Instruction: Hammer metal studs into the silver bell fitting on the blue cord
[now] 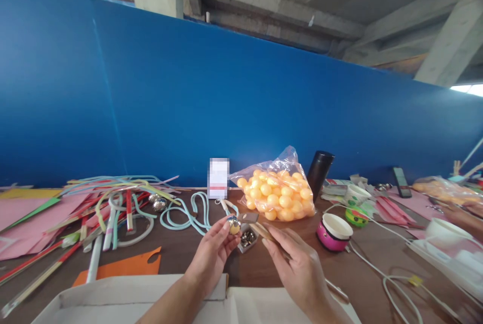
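My left hand [209,256] pinches a shiny silver-and-gold ball, like a jingle bell [234,227], between thumb and fingers. In my right hand [300,263] is a wooden-handled tool [266,231], its flat dark head pointing at the ball; whether the two touch I cannot tell. Just below the tool sits a small white box [251,249] of little metallic pieces. Behind my hands lies a clear plastic bag of orange balls [277,193]. A light-blue cord [184,218] is looped on the table left of my left hand.
Coloured paper [60,218], tubes and strips cover the left side. A white cardboard tray [113,296] lies in front of me. To the right are a pink cup [332,236], a black bottle [320,170], a phone [401,182] and white cables. A blue partition [241,97] stands behind.
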A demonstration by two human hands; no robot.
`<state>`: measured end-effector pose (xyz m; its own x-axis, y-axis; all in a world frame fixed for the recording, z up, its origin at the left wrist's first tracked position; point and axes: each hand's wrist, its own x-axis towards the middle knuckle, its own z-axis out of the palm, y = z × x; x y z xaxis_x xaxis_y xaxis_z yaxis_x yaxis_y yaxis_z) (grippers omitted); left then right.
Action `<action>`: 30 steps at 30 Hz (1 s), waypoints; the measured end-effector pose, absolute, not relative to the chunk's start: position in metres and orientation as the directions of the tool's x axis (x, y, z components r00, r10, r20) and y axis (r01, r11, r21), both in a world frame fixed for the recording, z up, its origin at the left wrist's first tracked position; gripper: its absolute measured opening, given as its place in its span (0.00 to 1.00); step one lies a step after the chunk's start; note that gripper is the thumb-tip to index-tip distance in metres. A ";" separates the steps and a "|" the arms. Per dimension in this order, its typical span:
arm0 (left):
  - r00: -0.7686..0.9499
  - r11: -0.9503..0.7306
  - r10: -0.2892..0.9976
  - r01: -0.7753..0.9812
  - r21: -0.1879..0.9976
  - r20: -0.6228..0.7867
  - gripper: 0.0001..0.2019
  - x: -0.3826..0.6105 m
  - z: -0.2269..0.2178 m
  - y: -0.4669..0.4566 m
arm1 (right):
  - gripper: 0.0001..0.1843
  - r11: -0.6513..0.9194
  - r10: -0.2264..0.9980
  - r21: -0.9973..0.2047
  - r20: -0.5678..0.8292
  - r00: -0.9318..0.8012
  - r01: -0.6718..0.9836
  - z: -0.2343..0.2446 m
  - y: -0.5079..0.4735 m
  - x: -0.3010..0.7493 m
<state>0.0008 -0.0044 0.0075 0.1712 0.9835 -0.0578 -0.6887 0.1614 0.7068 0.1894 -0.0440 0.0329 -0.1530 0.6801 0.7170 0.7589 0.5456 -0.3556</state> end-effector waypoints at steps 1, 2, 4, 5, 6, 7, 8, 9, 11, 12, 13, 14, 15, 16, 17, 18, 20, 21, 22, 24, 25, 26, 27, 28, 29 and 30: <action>0.172 0.163 0.983 -0.685 0.710 -0.060 0.16 0.001 0.008 -0.004 | 0.17 0.543 0.684 -0.355 0.713 -0.155 0.761 0.033 -0.044 0.189; 0.174 0.166 0.983 -0.683 0.711 -0.062 0.15 0.001 0.008 -0.004 | 0.17 0.538 0.694 -0.353 0.702 -0.163 0.765 0.033 -0.044 0.189; 0.173 0.164 0.983 -0.689 0.706 -0.059 0.15 0.001 0.007 -0.004 | 0.16 0.531 0.710 -0.351 0.682 -0.178 0.771 0.033 -0.044 0.188; 0.172 0.161 0.984 -0.695 0.701 -0.055 0.15 0.001 0.007 -0.004 | 0.16 0.532 0.707 -0.353 0.686 -0.174 0.770 0.033 -0.044 0.188; 0.170 0.158 0.984 -0.699 0.697 -0.052 0.15 0.001 0.007 -0.004 | 0.16 0.536 0.696 -0.356 0.700 -0.161 0.766 0.033 -0.044 0.188; 0.169 0.157 0.984 -0.701 0.696 -0.052 0.15 0.001 0.007 -0.004 | 0.16 0.540 0.682 -0.359 0.717 -0.145 0.761 0.033 -0.044 0.188; 0.170 0.159 0.984 -0.700 0.696 -0.054 0.16 0.001 0.007 -0.004 | 0.16 0.543 0.669 -0.361 0.732 -0.131 0.758 0.033 -0.043 0.188; 0.173 0.162 0.983 -0.697 0.698 -0.056 0.16 0.001 0.008 -0.004 | 0.16 0.541 0.665 -0.361 0.737 -0.123 0.759 0.033 -0.043 0.188; 0.177 0.170 0.982 -0.693 0.701 -0.062 0.16 0.001 0.009 -0.004 | 0.16 0.529 0.684 -0.359 0.717 -0.136 0.769 0.033 -0.043 0.188; 0.175 0.169 0.983 -0.695 0.699 -0.063 0.16 0.001 0.009 -0.005 | 0.16 0.524 0.696 -0.357 0.702 -0.148 0.773 0.032 -0.043 0.188; 0.172 0.165 0.983 -0.699 0.696 -0.061 0.15 0.001 0.010 -0.005 | 0.16 0.521 0.706 -0.358 0.691 -0.155 0.775 0.032 -0.043 0.188; 0.167 0.160 0.984 -0.702 0.694 -0.057 0.15 0.001 0.009 -0.005 | 0.16 0.520 0.711 -0.364 0.685 -0.156 0.773 0.032 -0.043 0.188; 0.162 0.156 0.985 -0.704 0.693 -0.057 0.15 0.001 0.009 -0.004 | 0.16 0.522 0.711 -0.371 0.687 -0.151 0.768 0.031 -0.043 0.188; 0.161 0.155 0.985 -0.703 0.694 -0.058 0.15 0.001 0.009 -0.004 | 0.16 0.527 0.703 -0.377 0.697 -0.142 0.762 0.031 -0.043 0.188; 0.162 0.157 0.985 -0.700 0.696 -0.058 0.15 0.001 0.009 -0.004 | 0.16 0.532 0.694 -0.382 0.708 -0.132 0.756 0.031 -0.043 0.188; 0.164 0.160 0.985 -0.697 0.699 -0.061 0.15 0.001 0.008 -0.004 | 0.16 0.535 0.690 -0.383 0.712 -0.128 0.753 0.031 -0.043 0.188; 0.167 0.166 0.984 -0.694 0.701 -0.068 0.15 0.001 0.009 -0.004 | 0.16 0.531 0.698 -0.372 0.702 -0.144 0.761 0.031 -0.043 0.188; 0.168 0.168 0.983 -0.695 0.699 -0.069 0.14 0.001 0.009 -0.004 | 0.16 0.524 0.710 -0.364 0.687 -0.158 0.770 0.031 -0.043 0.188; 0.168 0.167 0.983 -0.696 0.698 -0.067 0.14 0.001 0.009 -0.004 | 0.16 0.516 0.722 -0.360 0.671 -0.168 0.777 0.031 -0.043 0.188; 0.171 0.162 0.984 -0.697 0.699 -0.058 0.13 0.001 0.010 -0.004 | 0.16 0.509 0.734 -0.371 0.659 -0.166 0.777 0.032 -0.043 0.188; 0.171 0.159 0.984 -0.696 0.700 -0.054 0.13 0.001 0.010 -0.004 | 0.16 0.513 0.731 -0.385 0.665 -0.156 0.767 0.032 -0.044 0.187; 0.172 0.158 0.984 -0.694 0.703 -0.052 0.13 0.001 0.009 -0.004 | 0.16 0.520 0.724 -0.397 0.675 -0.143 0.756 0.032 -0.044 0.187; 0.174 0.160 0.983 -0.692 0.704 -0.052 0.13 0.001 0.009 -0.004 | 0.16 0.527 0.715 -0.403 0.686 -0.134 0.748 0.032 -0.044 0.187; 0.176 0.162 0.983 -0.690 0.706 -0.053 0.13 0.001 0.008 -0.004 | 0.16 0.530 0.708 -0.401 0.694 -0.130 0.747 0.032 -0.044 0.187; 0.178 0.164 0.983 -0.689 0.706 -0.054 0.13 0.001 0.008 -0.004 | 0.16 0.529 0.706 -0.394 0.696 -0.132 0.752 0.032 -0.044 0.186; 0.178 0.164 0.983 -0.690 0.705 -0.055 0.13 0.001 0.007 -0.004 | 0.16 0.527 0.705 -0.382 0.695 -0.139 0.759 0.032 -0.044 0.186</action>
